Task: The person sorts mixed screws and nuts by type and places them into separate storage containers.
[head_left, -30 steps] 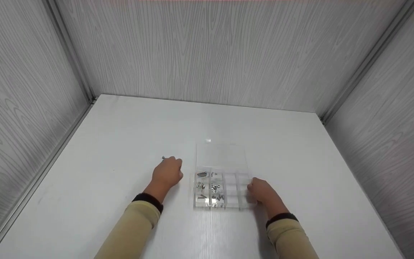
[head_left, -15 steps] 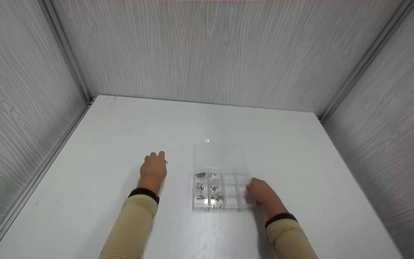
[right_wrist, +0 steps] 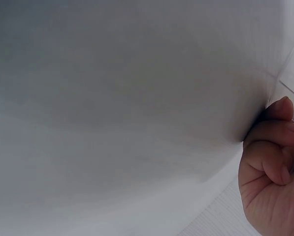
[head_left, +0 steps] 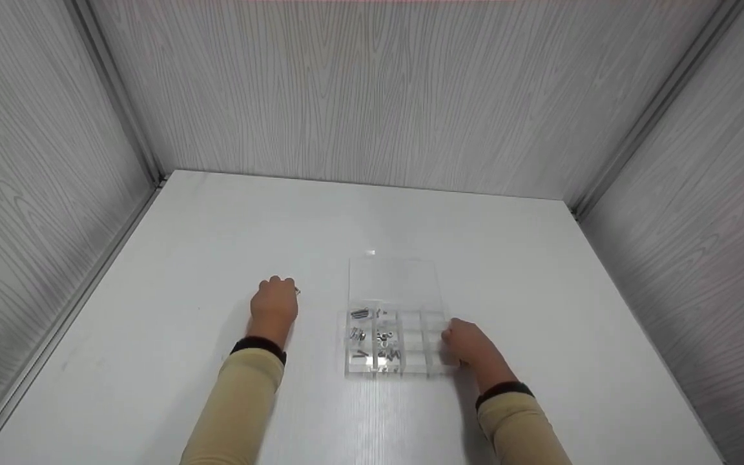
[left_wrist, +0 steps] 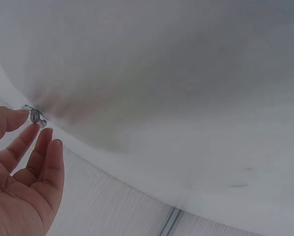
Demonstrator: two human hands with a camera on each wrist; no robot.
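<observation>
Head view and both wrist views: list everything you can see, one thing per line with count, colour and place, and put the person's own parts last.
table: one, white, fills the floor of the booth.
walls: three, grey wood grain, at the back and both sides.
box: one, clear plastic with compartments, lid open and lying flat behind it, mid-table.
small metal parts: several, silver, in the box's left compartments; exact count too small to tell.
screw: one, silver, on the table left of the box, at the left fingertips.
sleeves: two, tan with dark cuffs.
left hand: one, pinches the screw.
right hand: one, fingers curled, against the box's right side.
</observation>
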